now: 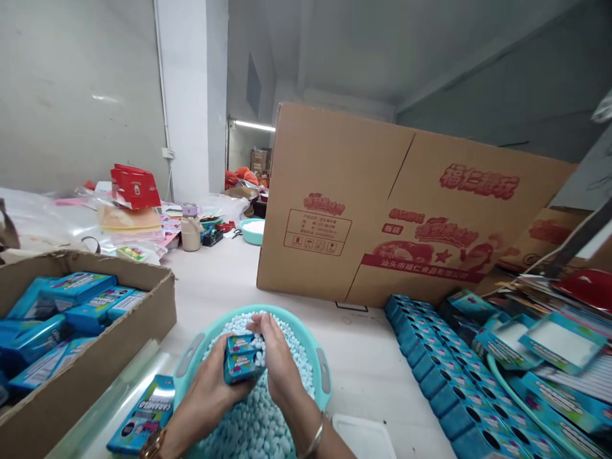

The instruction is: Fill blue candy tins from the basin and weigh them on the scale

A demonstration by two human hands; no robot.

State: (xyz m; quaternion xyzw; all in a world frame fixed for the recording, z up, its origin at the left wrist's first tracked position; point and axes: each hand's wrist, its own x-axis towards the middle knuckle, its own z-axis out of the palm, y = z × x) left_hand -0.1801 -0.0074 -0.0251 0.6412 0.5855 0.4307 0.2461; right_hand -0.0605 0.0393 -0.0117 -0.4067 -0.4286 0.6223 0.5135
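Note:
A teal plastic basin (321,364) at the table's near edge is heaped with small pale-blue round candies (261,421). Over it, my left hand (205,398) is closed around a small blue printed box (243,364), held upright above the candies. My right hand (277,363) is cupped against the box's open top, fingers pressed together with several candies under them. A bracelet shows on each wrist.
A cardboard tray (112,344) on the left holds several filled blue boxes. One blue box (143,414) lies flat by the basin. Rows of open blue boxes (449,376) stand at the right. A large printed carton (392,210) stands behind. Clutter and a small bottle (191,228) are at the back left.

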